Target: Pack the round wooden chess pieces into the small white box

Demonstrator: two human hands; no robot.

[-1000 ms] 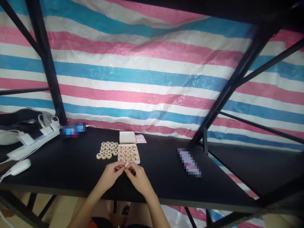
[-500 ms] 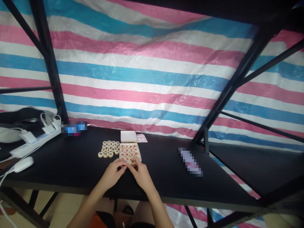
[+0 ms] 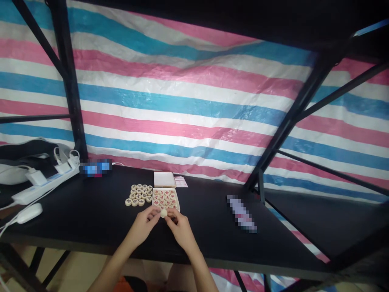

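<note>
A round, pale Chinese chess piece (image 3: pixel 163 213) shows a blank face between my two hands. The fingers of my right hand (image 3: pixel 180 228) are closed on its right edge. My left hand (image 3: pixel 145 224) pinches at its left edge, with thumb and fingertips close together. Just beyond my fingers lies a white box tray (image 3: pixel 178 205), filled with rows of red-marked Chinese chess pieces (image 3: pixel 164 197); my hands cover its near edge. Left of the tray, dark-marked Chinese chess pieces (image 3: pixel 139 196) lie face up in rows on the black table.
Behind the tray are a white box lid (image 3: pixel 163 179) and a pink-and-white paper (image 3: pixel 181 181). A blurred-out phone-like object (image 3: pixel 241 213) lies to the right. On the left are a white power strip (image 3: pixel 45 186) with chargers, cables and a white mouse-shaped device (image 3: pixel 29 213). Black metal posts frame the table.
The piece has come away from the tray's near edge and now shows a full round blank face. My hands are slightly farther from the tray, and the view has shifted a little.
</note>
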